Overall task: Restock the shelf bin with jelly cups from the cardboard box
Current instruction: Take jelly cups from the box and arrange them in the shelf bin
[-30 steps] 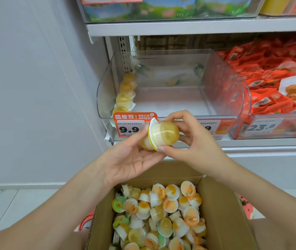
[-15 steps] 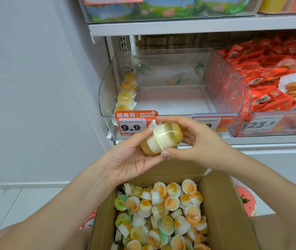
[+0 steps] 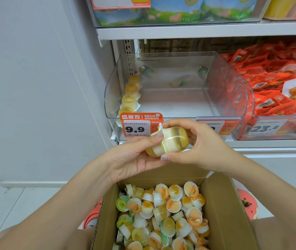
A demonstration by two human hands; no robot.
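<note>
- two jelly cups (image 3: 168, 140) pressed lid to lid between left hand (image 3: 134, 157) and right hand (image 3: 199, 147), fingers (image 3: 165, 156) curled on them, above the cardboard box (image 3: 224, 213) and in front of the shelf bin (image 3: 233, 91).
- cups pale yellow with white bands; four more line the bin's left wall.
- orange price tag (image 3: 138, 124) reads "recommend", "9.9"; a neighbouring tag reads "23.8".

second price tag (image 3: 214, 126) behind right hand (image 3: 200, 147)

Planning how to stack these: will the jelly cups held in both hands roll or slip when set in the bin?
The jelly cups look domed and glossy, so probably slippery and apt to roll on their sides. Lid-down, like those in the bin, they likely sit steady.
</note>
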